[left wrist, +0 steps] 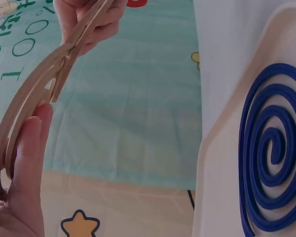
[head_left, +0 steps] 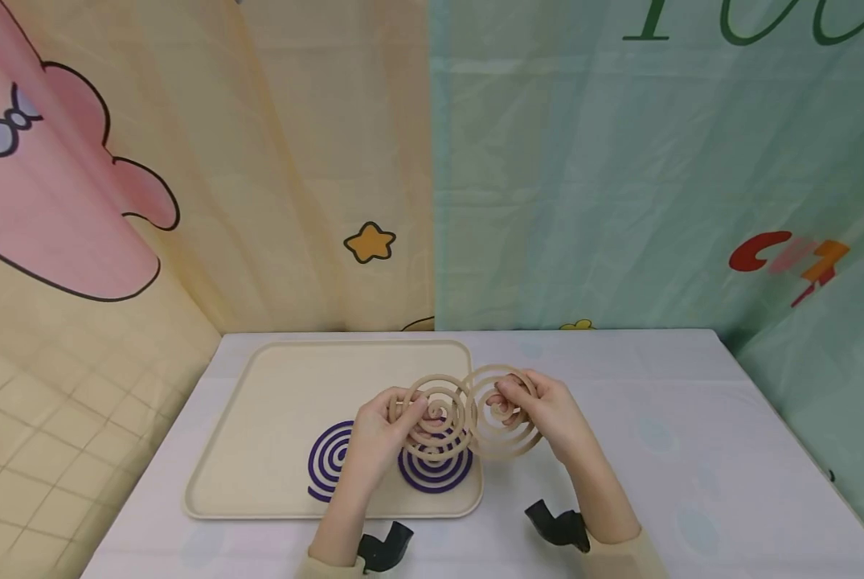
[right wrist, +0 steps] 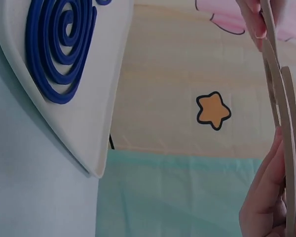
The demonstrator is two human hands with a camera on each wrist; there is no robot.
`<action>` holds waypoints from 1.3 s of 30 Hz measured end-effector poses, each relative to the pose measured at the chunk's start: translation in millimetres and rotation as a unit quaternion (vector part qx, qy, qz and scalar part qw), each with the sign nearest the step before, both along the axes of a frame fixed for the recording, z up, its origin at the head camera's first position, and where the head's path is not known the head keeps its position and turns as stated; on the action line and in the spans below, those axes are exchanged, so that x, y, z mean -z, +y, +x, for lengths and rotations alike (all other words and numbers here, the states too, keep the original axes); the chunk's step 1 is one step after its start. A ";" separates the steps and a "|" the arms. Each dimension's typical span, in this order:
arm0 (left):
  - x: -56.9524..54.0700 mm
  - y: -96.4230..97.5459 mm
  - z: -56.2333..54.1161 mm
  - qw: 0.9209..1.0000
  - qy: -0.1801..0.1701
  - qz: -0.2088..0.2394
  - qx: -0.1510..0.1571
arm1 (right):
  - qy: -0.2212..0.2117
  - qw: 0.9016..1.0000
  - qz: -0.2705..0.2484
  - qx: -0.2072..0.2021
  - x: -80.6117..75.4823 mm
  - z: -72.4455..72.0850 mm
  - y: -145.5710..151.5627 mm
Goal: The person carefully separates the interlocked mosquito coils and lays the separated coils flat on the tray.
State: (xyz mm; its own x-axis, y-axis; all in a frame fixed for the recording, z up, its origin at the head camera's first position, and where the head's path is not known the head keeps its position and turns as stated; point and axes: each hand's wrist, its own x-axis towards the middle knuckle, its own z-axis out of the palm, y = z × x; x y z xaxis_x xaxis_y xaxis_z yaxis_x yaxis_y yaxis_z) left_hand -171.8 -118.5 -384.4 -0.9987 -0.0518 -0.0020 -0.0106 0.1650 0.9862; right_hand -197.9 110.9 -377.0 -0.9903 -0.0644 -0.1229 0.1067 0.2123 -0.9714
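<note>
Two tan mosquito coils are held up above the tray's right edge, one in each hand. My left hand [head_left: 379, 438] pinches the left tan coil [head_left: 435, 378], thumb on the near face. The right tan coil [head_left: 491, 368] is pinched by my right hand [head_left: 553, 414] near its centre. Their edges overlap between the hands; whether they are hooked together I cannot tell. In the left wrist view the tan coil [left wrist: 7, 123] bows slightly. Below lie two dark blue coils: one [head_left: 314, 462] partly hidden by my left forearm, the other [head_left: 435, 488] partly behind the raised coil.
A cream tray [head_left: 272, 418] with a raised rim lies on the left and middle of the white-covered table [head_left: 663, 450]. Black curved pieces sit at the left wrist [head_left: 386, 548] and right wrist [head_left: 558, 527]. Printed curtains [head_left: 583, 177] close off the back and sides.
</note>
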 end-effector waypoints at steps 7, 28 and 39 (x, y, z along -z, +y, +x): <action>6.9 -11.9 -9.3 0.994 -0.049 0.092 -0.019 | -0.060 0.984 -0.166 0.017 18.3 -18.3 -14.1; 43.9 -37.3 -42.5 0.966 -0.048 0.223 -0.117 | -0.115 0.921 -0.370 0.037 67.7 -52.3 -79.4; 61.1 -77.5 -68.7 0.983 -0.117 0.041 -0.139 | -0.155 0.939 -0.299 0.076 80.5 -70.2 -84.2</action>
